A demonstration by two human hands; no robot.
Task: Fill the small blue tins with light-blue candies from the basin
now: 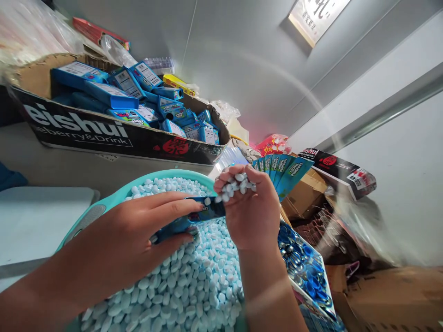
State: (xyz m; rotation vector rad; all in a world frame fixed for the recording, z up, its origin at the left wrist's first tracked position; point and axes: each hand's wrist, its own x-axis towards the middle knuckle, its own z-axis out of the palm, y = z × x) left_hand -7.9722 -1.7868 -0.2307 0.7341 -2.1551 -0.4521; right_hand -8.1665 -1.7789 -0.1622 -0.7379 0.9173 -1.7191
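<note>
1. Left hand (138,235) lies low over the teal basin (104,205), fingers long and nearly flat, thumb under; it pinches a small blue box (194,216) between thumb and fingers
2. Blue box: long axis runs roughly left to right, rising a little to the right. Its far end points at the right hand and sits just beneath that hand's fingertips, touching or all but touching; cannot tell which
3. Right hand (251,207) stands upright, wrist below, fingers curled into a loose fist over a clutch of white tablets (237,183). Tablets show between the fingertips at the top left of the fist, directly above the box's end. A single tablet sits on the box near that end
4. Right hand is the nearer to the box mouth; left hand holds the box's other half
5. Basin is heaped with pale blue-white tablets (194,281), under both hands
6. Behind the right hand: a fan of teal flat cartons (287,170), standing on edge
7. To the right of the basin: a tray of blue and silvery small parts (304,267), too small to identify
8. Far left, on a ledge: a black cardboard case (104,133) filled with blue boxes (138,99), jumbled
</note>
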